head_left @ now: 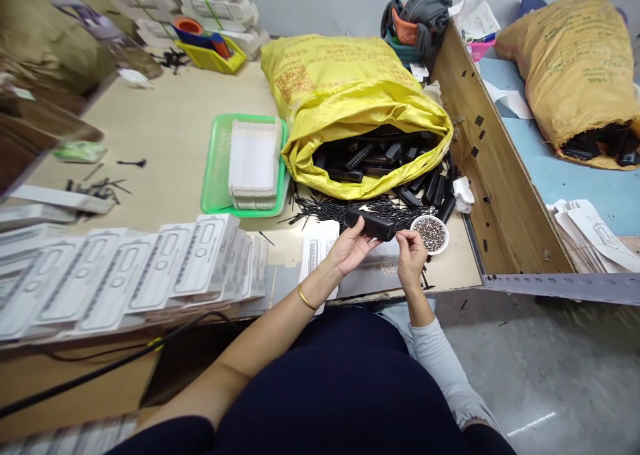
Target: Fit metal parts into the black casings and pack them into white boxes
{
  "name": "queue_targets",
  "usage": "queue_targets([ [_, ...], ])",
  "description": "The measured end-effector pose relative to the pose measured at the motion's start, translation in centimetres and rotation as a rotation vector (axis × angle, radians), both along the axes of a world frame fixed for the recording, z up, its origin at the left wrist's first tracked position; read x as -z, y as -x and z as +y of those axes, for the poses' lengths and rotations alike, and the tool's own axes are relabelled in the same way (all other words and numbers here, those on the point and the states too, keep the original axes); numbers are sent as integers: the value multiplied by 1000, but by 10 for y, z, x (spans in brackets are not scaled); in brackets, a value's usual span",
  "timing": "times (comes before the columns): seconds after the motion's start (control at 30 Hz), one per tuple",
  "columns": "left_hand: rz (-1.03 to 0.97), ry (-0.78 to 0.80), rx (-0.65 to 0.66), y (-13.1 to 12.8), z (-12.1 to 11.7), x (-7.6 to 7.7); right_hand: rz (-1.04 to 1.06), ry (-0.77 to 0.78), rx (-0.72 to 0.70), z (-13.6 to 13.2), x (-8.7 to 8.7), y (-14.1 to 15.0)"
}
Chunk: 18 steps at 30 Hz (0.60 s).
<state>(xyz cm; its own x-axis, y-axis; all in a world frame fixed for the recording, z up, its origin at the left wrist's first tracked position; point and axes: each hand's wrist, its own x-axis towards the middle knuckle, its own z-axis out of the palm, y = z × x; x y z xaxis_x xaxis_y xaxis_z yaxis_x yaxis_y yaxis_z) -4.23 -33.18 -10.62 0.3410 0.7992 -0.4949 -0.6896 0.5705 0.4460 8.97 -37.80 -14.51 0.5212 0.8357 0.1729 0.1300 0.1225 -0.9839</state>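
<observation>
My left hand is closed around a black oblong plastic piece, held tilted above the front of the table. Close to the right end of that piece, the fingertips of my right hand are pinched together; whatever lies between them is too small to name. A white bowl of small shiny metal parts stands just beyond my right hand. Behind both hands lies a heap of thin black sticks. A flat printed white carton rests beside my left wrist.
A yellow sack holding black plastic pieces lies open at the back. Left of it stands a green basket with stacked white cards. Rows of white boxes line the front left. A wooden partition bounds the right side.
</observation>
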Motion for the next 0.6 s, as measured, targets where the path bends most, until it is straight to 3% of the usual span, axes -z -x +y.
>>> queue_targets([
  [0.27,2,-13,7,0,-2,0,-155,-88,-4,-2,-3,-4],
  [0.43,67,-138,3,4,-3,5,-247,-97,-95,-3,-2,-8],
  [0.6,109,-137,13,1,-5,5,-143,-124,47,-11,11,12],
])
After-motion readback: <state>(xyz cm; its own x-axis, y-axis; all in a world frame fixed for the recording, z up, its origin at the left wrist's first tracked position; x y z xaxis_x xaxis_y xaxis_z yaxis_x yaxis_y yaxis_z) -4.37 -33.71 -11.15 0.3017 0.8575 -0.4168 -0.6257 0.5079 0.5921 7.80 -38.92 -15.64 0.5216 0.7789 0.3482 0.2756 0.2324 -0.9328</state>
